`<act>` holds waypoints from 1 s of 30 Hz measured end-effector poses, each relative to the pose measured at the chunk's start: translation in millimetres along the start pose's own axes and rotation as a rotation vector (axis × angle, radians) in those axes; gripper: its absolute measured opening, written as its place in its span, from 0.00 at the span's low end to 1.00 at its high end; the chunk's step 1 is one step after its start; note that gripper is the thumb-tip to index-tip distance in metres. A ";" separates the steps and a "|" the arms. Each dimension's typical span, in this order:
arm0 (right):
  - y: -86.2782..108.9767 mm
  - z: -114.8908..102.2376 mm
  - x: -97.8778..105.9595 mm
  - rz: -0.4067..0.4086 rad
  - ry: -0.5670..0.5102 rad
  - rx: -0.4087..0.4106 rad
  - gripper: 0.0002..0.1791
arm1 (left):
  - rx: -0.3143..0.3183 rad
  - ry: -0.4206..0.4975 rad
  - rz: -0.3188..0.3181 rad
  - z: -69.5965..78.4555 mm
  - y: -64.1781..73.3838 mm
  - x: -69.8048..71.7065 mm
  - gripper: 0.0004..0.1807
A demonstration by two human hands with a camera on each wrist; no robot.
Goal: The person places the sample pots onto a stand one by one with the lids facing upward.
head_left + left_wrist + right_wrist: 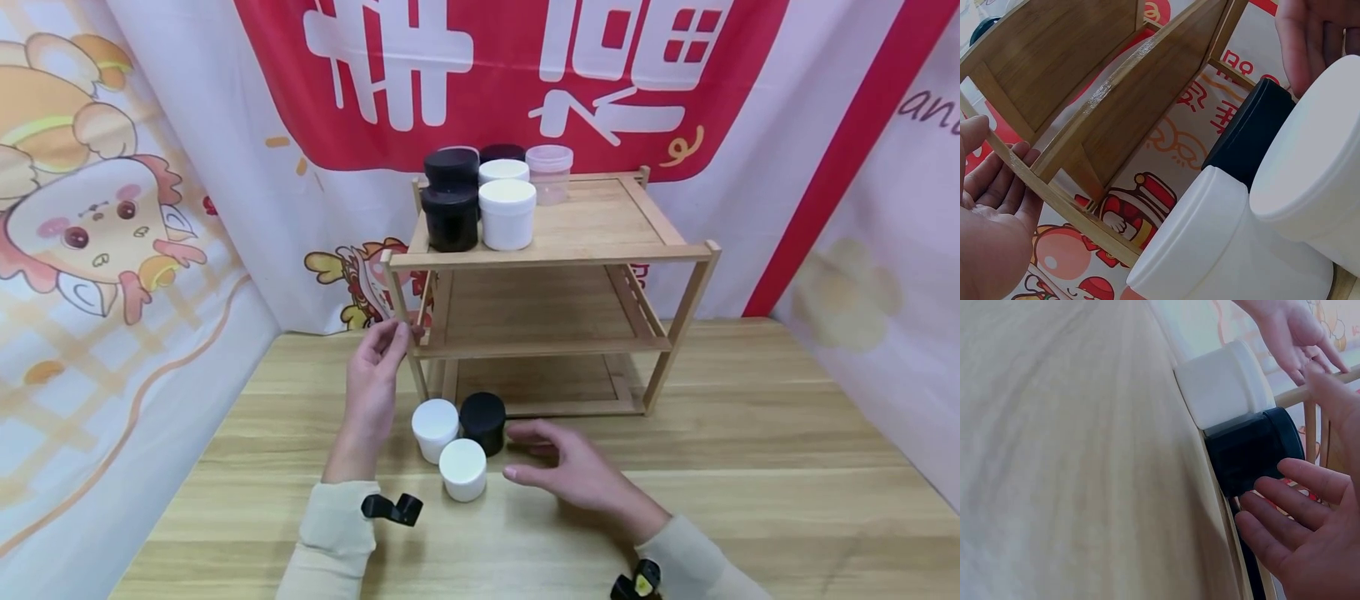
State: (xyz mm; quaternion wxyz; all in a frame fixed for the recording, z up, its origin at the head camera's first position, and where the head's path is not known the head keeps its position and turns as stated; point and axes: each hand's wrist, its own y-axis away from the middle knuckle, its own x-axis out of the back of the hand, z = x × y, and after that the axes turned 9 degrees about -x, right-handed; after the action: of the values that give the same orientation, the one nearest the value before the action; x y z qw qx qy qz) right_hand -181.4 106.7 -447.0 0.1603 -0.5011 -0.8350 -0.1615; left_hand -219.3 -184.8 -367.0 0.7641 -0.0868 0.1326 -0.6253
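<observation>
Pale sleeves (330, 521) lie nearest us. Our left hand (375, 362) grips the wooden rack (543, 257), maybe to steady it. Our right hand (566, 467), at four o'clock from the black jar (483, 425), curves wide fingers, perhaps to fit round it. White jars (462, 473) stand at nine and seven.

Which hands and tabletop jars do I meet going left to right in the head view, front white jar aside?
Left hand → rear white jar → black jar → right hand.
</observation>
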 end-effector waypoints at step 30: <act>-20.5 -5.1 -21.2 0.192 -0.055 -0.054 0.40 | -0.009 0.017 0.007 2.0 -0.6 0.2 0.27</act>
State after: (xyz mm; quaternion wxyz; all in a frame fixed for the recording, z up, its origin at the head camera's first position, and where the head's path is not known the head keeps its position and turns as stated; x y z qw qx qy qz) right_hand -189.6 78.8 -453.8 0.1386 -0.5870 -0.7826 -0.1543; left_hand -219.2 -185.2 -365.0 0.7647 -0.0847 0.1421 -0.6228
